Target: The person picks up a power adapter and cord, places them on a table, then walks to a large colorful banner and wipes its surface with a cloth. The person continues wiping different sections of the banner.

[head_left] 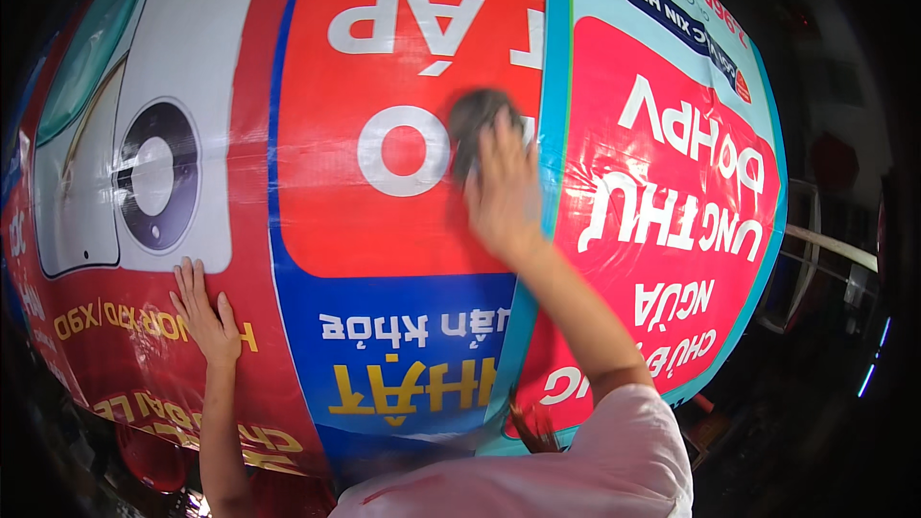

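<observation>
A large glossy printed vinyl banner (384,240) stretches across most of the view, its lettering upside down to me. On its red panel, right of the middle, my right hand (508,197) presses a dark grey rag (472,120) flat against the surface. The rag and fingertips are smeared by motion, so the rag's exact kind is hard to make out. My left hand (207,317) lies on the dark red part at the lower left, fingers stretched out and nothing in it. Its palm rests near yellow lettering.
The banner has joined panels in red, blue, turquoise and pink, with slight wrinkles and shine. Past its right edge, a pale bar (833,247) stands out in the dark. A round red object (153,456) shows below the banner's lower left edge.
</observation>
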The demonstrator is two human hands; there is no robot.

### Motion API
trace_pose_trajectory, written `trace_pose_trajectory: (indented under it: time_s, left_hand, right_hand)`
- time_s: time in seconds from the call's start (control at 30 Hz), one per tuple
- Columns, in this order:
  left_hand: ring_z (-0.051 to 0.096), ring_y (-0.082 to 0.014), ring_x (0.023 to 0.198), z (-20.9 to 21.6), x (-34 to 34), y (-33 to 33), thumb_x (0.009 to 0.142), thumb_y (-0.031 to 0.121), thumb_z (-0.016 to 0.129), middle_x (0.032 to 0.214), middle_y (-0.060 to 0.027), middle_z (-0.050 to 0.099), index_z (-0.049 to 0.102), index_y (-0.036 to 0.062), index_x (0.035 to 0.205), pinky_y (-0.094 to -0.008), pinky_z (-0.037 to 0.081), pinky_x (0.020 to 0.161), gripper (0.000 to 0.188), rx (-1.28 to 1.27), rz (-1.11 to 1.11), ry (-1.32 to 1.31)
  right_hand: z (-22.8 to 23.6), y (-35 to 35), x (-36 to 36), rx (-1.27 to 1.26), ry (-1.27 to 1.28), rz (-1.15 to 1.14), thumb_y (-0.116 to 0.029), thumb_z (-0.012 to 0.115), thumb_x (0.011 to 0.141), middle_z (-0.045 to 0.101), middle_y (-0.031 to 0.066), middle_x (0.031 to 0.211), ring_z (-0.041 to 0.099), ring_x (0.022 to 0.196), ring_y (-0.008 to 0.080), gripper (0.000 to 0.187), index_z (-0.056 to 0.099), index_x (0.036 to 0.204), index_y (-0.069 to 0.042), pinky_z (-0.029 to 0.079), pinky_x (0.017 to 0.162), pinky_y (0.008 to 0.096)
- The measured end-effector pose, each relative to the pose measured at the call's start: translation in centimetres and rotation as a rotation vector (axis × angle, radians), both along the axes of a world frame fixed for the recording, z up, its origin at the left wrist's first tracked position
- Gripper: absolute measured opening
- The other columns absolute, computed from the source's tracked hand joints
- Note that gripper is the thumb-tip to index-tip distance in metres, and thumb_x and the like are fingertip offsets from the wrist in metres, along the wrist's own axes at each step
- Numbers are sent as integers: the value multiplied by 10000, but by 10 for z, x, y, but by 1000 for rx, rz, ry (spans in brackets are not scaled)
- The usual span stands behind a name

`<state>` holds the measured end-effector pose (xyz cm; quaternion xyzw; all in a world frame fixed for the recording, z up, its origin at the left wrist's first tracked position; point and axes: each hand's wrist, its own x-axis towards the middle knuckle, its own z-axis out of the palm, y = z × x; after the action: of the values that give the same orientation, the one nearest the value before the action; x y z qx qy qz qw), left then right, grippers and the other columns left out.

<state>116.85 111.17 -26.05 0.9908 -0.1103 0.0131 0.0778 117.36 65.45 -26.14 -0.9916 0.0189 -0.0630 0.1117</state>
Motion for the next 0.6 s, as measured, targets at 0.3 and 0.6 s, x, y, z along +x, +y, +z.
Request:
trace_pose_trajectory:
  time_s: [0.3, 0.6]
  left_hand:
    - [210, -313, 1463, 1, 0, -1, 914, 237, 514, 1543, -95, 328, 380, 117, 1461, -543, 91, 1165, 575, -78, 10, -43]
    - [259, -296, 1441, 1, 3, 3, 952, 355, 503, 1544, -60, 320, 362, 156, 1472, -610, 199, 1127, 574, 51, 33, 8]
  right_hand:
    - [-38, 12, 154, 41, -411, 101, -173, 568, 896, 457, 234, 1416, 442, 1280, 412, 485, 491, 1334, 21, 355, 1086, 463]
    - [21, 162, -267, 356, 353, 1025, -95, 566, 829, 419, 63, 1481, 433, 1328, 213, 541, 503, 1365, -133, 293, 1152, 439]
